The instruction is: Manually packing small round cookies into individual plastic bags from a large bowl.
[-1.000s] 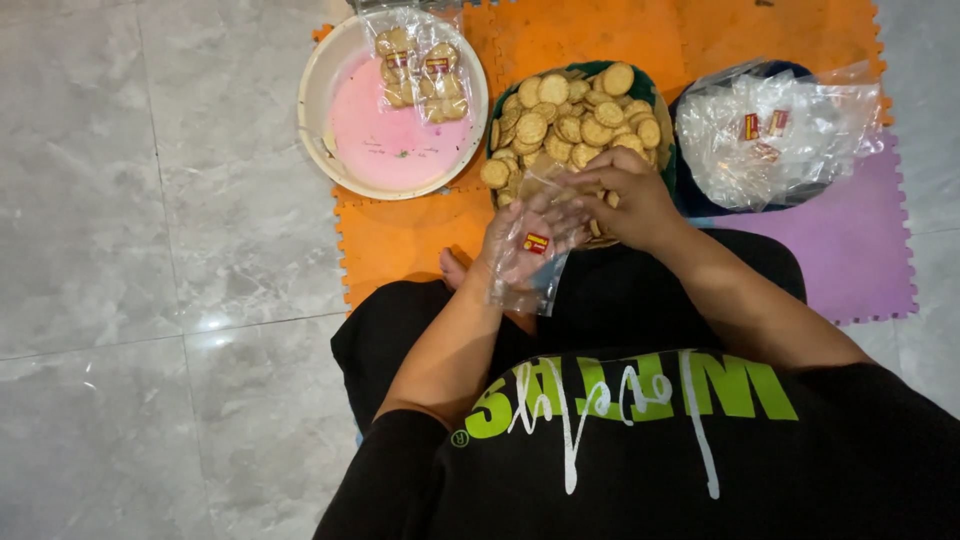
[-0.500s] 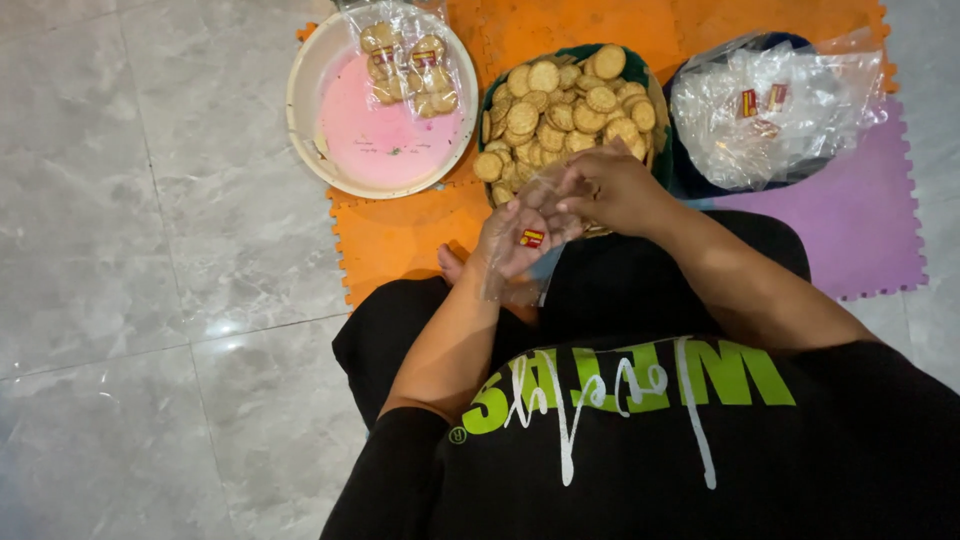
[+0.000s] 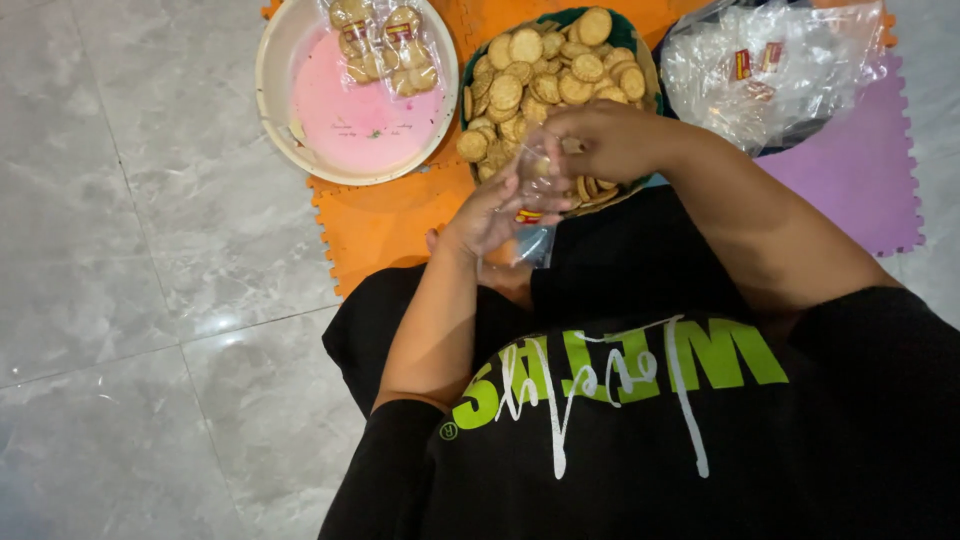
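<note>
Two hands are seen from above, both busy at one small clear plastic bag (image 3: 528,200). The bag is thin, crinkly film with a small red and yellow label, and it is held just in front of the green bowl, over the lap. The left hand (image 3: 490,215) is closed around the bag from below, so that grip is shut on the film. The right hand (image 3: 600,135) is curled over the bag's mouth from above, fingertips pinched at it; what's between those fingertips is hidden, though a round biscuit can be made out through the plastic.

Three containers are laid out on the floor mats. One green bowl (image 3: 468,75) is heaped with round, flat, tan biscuits (image 3: 540,65) with dimpled, dry-looking faces, far too many and too overlapped to be counted properly. One round cream-rimmed tub (image 3: 275,90) with a smooth pink inside is set to the left of it, and two filled clear packets of biscuits (image 3: 385,45) are resting in its far side. One dark bowl on the right is stuffed with a pile of empty clear bags (image 3: 770,70), shiny and wrinkled, with a few little red labels showing.

Two foam puzzle mats can be counted: one orange (image 3: 385,215), one purple (image 3: 860,175), both with toothed edges, laid on glossy grey marble-look floor tiles (image 3: 140,280).
</note>
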